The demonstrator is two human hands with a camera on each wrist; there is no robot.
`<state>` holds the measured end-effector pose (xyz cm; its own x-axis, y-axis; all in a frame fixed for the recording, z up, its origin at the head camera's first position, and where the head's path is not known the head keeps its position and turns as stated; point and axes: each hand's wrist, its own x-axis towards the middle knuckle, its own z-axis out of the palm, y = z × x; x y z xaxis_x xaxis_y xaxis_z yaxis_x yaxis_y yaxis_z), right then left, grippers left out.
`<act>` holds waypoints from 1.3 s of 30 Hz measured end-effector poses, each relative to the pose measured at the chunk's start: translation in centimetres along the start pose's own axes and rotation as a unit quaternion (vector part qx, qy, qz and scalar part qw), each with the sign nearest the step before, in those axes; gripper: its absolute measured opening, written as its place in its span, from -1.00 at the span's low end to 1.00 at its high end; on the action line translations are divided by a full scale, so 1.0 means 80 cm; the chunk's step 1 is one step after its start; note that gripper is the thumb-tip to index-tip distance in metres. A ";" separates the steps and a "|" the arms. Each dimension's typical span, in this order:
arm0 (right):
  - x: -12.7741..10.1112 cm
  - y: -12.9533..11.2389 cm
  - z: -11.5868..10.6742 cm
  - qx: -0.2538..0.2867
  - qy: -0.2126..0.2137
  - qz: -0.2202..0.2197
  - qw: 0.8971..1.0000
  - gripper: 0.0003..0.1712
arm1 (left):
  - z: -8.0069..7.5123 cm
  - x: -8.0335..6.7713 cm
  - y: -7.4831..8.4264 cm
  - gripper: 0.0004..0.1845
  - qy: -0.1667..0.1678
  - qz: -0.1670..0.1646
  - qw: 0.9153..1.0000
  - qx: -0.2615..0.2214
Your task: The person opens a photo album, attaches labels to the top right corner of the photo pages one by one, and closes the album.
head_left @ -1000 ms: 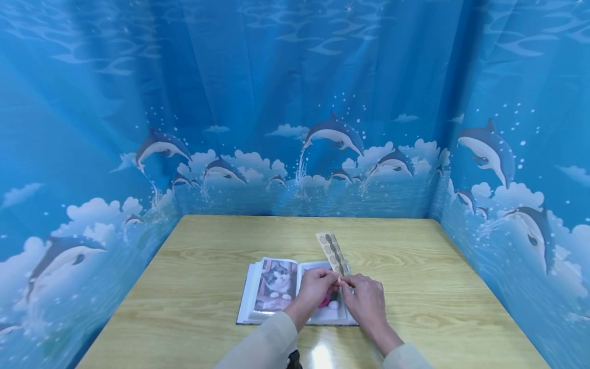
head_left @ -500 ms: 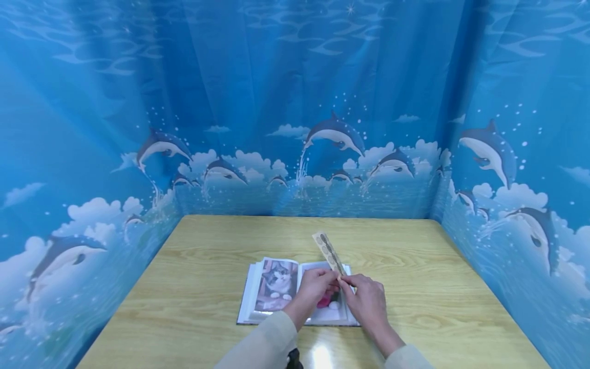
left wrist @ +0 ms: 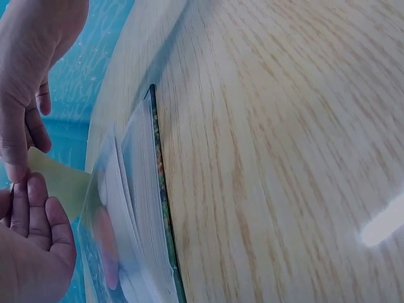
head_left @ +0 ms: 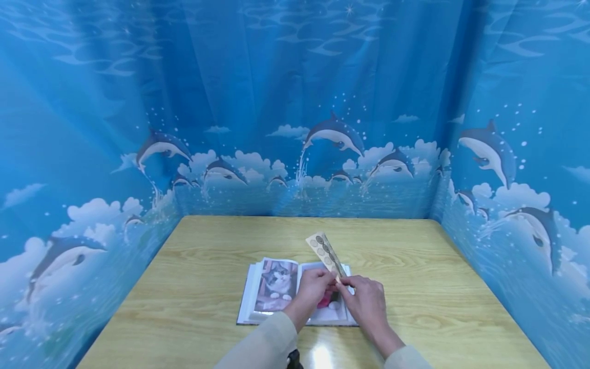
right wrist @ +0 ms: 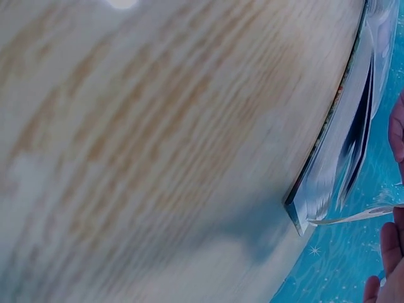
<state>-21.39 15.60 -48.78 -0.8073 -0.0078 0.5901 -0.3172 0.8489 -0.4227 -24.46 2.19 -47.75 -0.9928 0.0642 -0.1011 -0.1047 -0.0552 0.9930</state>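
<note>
Beige sticker strip (head_left: 326, 252) sits pinched at its lower end by our left hand (head_left: 315, 288) and right hand (head_left: 365, 299), angled above the open photo album (head_left: 276, 289), apparently for peeling.

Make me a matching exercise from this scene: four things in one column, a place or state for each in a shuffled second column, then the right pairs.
Things
1. sticker strip
2. photo album
3. cat photo
4. table

Places or states
A. lies open on the table
B. held up above the album, pinched at its lower end by the left hand and the right hand
C. light wood grain, glossy
D. on the album's left page

Pairs: 1-B, 2-A, 3-D, 4-C
</note>
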 end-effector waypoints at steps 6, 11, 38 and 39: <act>-0.001 0.001 0.000 0.017 0.011 -0.019 1.000 -0.81 | -0.003 0.000 0.002 -0.80 -0.006 -0.009 1.000 -0.003; -0.001 0.001 -0.001 0.023 -0.001 -0.006 1.000 -0.82 | -0.002 0.001 -0.001 -0.79 -0.015 -0.003 1.000 -0.019; 0.001 0.003 -0.001 0.032 -0.040 0.042 0.998 -0.87 | -0.001 0.001 -0.003 -0.81 -0.019 -0.013 1.000 0.001; 0.000 0.004 -0.001 0.027 -0.040 0.039 0.998 -0.84 | -0.001 0.001 -0.002 -0.82 -0.018 -0.013 1.000 0.003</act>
<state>-21.44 15.90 -48.84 -0.8676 0.0135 0.4970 -0.2756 0.8190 -0.5033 -24.50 2.12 -47.93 -0.9871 0.1008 -0.1245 -0.1297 -0.0473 0.9904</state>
